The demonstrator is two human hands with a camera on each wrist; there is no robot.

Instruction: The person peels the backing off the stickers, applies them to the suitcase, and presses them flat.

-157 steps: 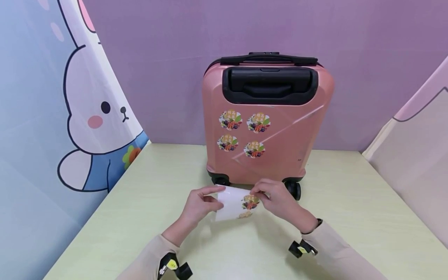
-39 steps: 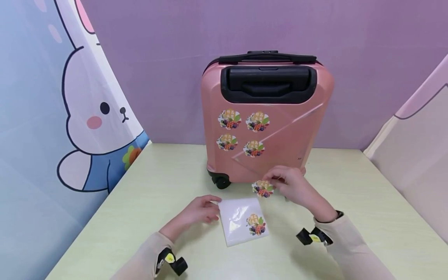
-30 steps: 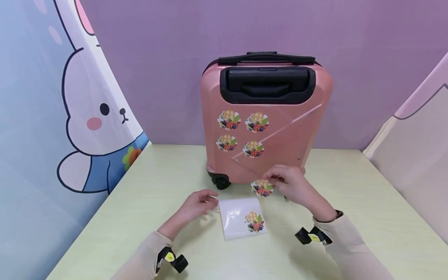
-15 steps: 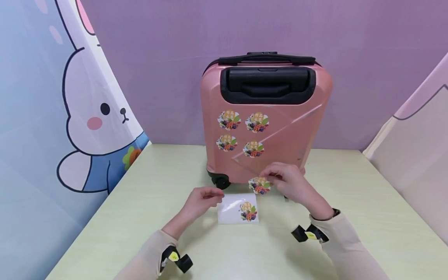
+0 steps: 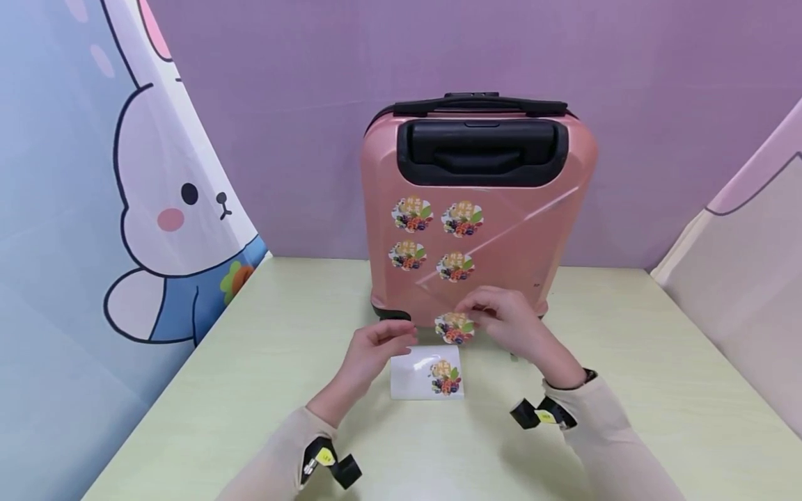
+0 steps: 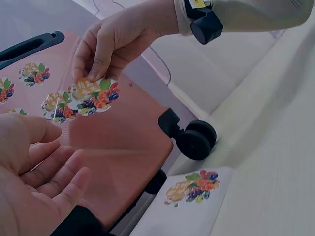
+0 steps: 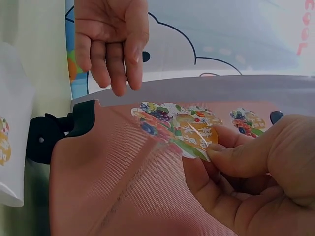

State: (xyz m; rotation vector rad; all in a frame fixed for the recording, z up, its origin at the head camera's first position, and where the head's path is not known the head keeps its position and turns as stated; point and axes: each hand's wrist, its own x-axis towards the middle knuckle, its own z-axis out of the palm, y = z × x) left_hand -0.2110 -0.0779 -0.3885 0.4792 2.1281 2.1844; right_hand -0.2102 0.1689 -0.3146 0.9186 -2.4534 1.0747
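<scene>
Between thumb and fingers my right hand (image 5: pixel 510 325) pinches the edge of a round fruit sticker (image 5: pixel 455 328). It hangs in front of the lower part of a pink suitcase (image 5: pixel 501 257), and in the right wrist view the sticker (image 7: pixel 172 129) is slightly curved. My left hand (image 5: pixel 374 351), fingers loosely bent and holding nothing, hovers left of that sticker; the left wrist view shows its open palm (image 6: pixel 34 167). Below the hands, a white backing sheet (image 5: pixel 410 376) with one fruit sticker (image 5: pixel 445 378) on it lies on the table.
Several matching stickers (image 5: pixel 462 219) are on the suitcase front, under its black handle recess (image 5: pixel 482 153). A black wheel (image 6: pixel 196 140) shows at a lower corner. Behind stands a purple backdrop (image 5: pixel 282 139); a rabbit-print curtain (image 5: pixel 163 174) hangs at left.
A sticker has come off the backing sheet into my right hand. The sheet was let go onto the table. Lately both hands have drawn closer together, the left moving right and up.
</scene>
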